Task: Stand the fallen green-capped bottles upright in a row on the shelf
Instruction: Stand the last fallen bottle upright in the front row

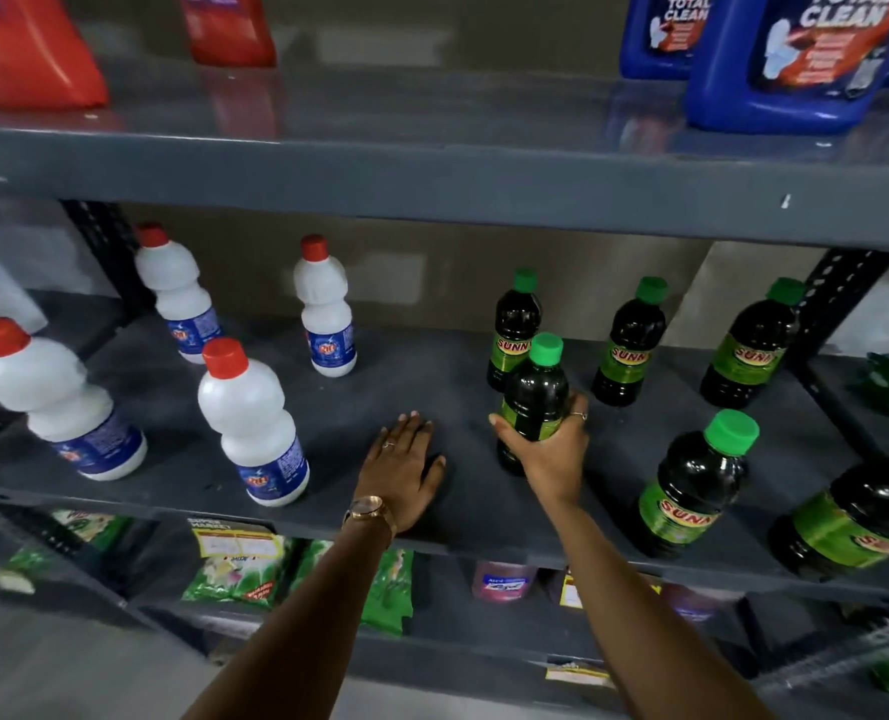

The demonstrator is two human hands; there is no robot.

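- Green-capped bottles: six are visible on the middle shelf (432, 517), all in the right half of the frame. Three stand in a back row at (515, 330), (629, 345) and (754, 345). Two more sit at the front right, at (691, 485) and at the frame edge (858, 517); they appear tilted, which may be wide-angle distortion.
- Held bottle (535, 392): centre right of the frame, just in front of the leftmost back-row bottle, cap up, near upright.
- Right hand (546, 449): fingers wrapped around the lower body of the held bottle, closed on it. The low grip keeps the base under control as it meets the shelf. Whether the base already touches the shelf cannot be told; the hand hides it.
- Left hand (406, 465): flat on bare shelf at centre frame, fingers spread, holding nothing. Judged to serve as a brace during the reach.
- White red-capped bottles (250, 423): grouped in the left half of the frame, upright, well apart from the task items.
- Status, as a judgement: placement is in hand; no bottle is plainly lying on its side, so the task appears close to done.
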